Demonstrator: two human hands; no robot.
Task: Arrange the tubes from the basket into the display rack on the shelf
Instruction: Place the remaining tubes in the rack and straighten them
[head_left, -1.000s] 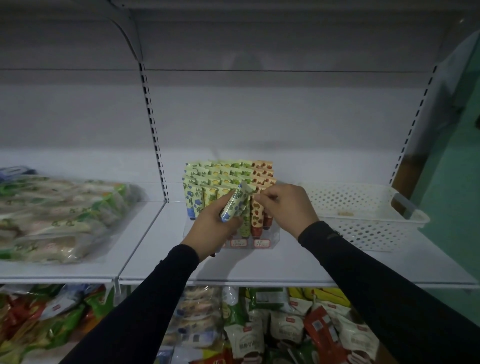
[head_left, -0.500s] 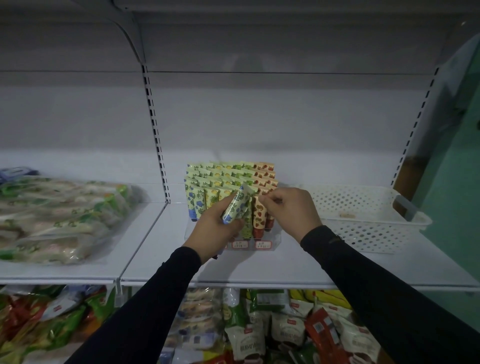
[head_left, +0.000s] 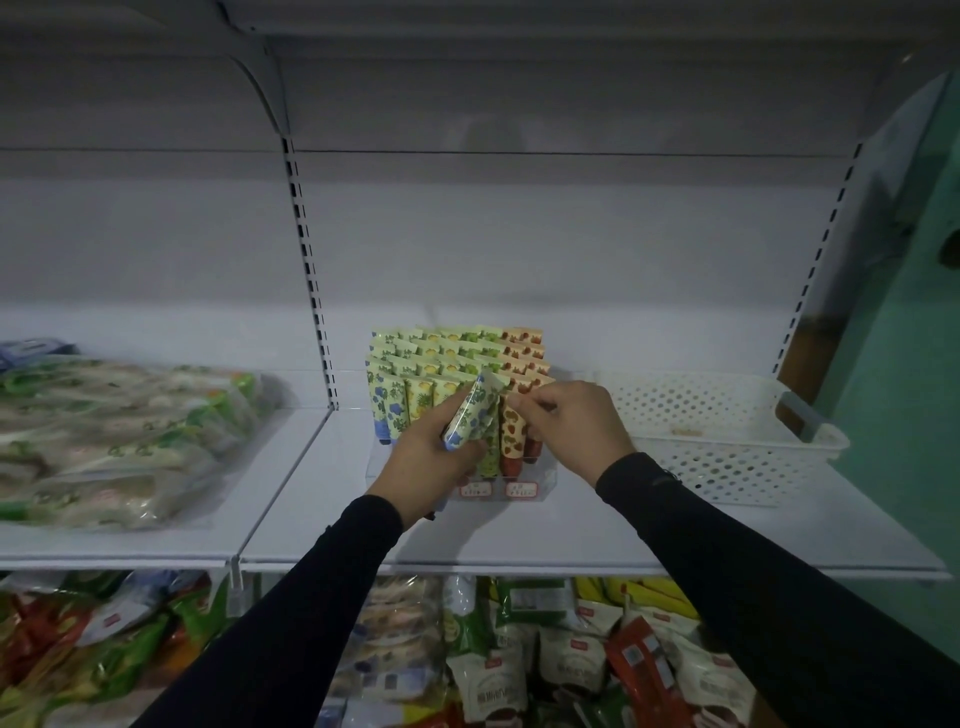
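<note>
Both black-sleeved arms reach forward; left hand (head_left: 431, 457) curled in a grip, right hand (head_left: 576, 426) pinching.

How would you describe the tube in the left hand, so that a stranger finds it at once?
On the white shelf, left of the white perforated plastic basket, stands a clear display rack of upright patterned tubes. The left hand grips the blue-capped, green-and-blue leaf-printed tube before it. Unlike the racked ones, it is tilted.

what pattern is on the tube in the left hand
Pale cream with a blue and green floral print, on the tube gripped by the left hand; the head view shows it.
</note>
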